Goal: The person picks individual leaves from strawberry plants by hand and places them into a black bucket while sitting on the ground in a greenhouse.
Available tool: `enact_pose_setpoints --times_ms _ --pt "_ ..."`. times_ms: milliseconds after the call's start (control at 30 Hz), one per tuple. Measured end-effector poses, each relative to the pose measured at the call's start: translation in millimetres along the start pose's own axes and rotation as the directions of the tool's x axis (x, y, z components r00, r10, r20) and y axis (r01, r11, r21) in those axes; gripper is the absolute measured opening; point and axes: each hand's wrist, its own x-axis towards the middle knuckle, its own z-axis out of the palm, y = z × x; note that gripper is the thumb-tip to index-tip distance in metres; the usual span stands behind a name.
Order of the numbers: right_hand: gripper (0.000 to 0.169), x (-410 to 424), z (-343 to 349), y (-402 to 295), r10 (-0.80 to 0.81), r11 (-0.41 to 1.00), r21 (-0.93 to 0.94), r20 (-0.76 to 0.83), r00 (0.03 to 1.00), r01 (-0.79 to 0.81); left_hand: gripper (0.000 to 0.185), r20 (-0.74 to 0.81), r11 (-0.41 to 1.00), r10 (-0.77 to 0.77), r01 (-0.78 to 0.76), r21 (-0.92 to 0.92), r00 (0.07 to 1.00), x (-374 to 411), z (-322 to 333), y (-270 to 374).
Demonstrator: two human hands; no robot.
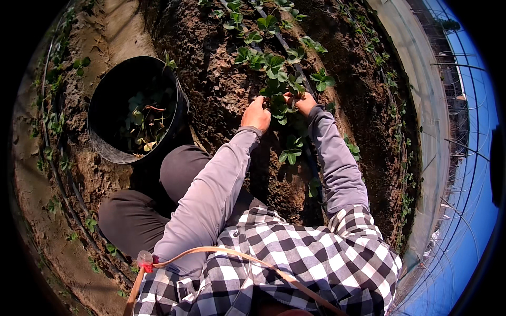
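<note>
Both of my hands are at one leafy strawberry plant (278, 103) in the raised soil bed. My left hand (256, 114) meets it from the left, thumb upward; its fingertips are partly hidden among the leaves, so its hold is unclear. On the other side, my right hand (303, 104) has its thumb and fingers pinched on the plant's stems. More strawberry plants (272, 65) grow just beyond my hands, and a smaller strawberry plant (291, 152) sits nearer to me.
A black bucket (184, 104) with plucked leaves and stems inside stands at my left, by my bent knee (184, 164). Dark drip lines (282, 41) run along the bed. Plastic sheeting (431, 130) and wire hoops (470, 146) border the right side. An orange-tan strap (221, 249) crosses my checked shirt.
</note>
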Motion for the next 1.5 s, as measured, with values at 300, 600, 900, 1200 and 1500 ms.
enact_pose_setpoints --times_ms 300,600,900,1200,1500 --pt "0.019 32 13 -18 -0.245 0.895 -0.353 0.119 0.962 0.272 0.047 0.08 0.997 0.066 -0.069 0.032 0.995 -15 4 2" --pt "0.017 -3 14 50 -0.308 0.946 -0.217 -0.366 0.878 0.242 0.041 0.106 0.998 -0.031 0.036 -0.043 0.994 -22 -1 19" --pt "0.019 2 31 -6 -0.391 0.848 -0.477 -0.266 0.881 0.232 0.025 -0.097 0.968 -0.223 0.209 -0.137 0.97 -21 -18 10" --pt "0.024 -3 -77 -12 -0.188 0.968 0.078 -0.408 0.893 0.24 0.023 -0.069 0.941 -0.315 0.301 -0.156 0.947 -17 -17 4" --pt "0.024 -29 7 43 -0.062 0.998 -0.027 0.081 0.995 0.064 0.014 -0.099 0.842 -0.33 0.245 -0.481 0.939 1 -7 -15"
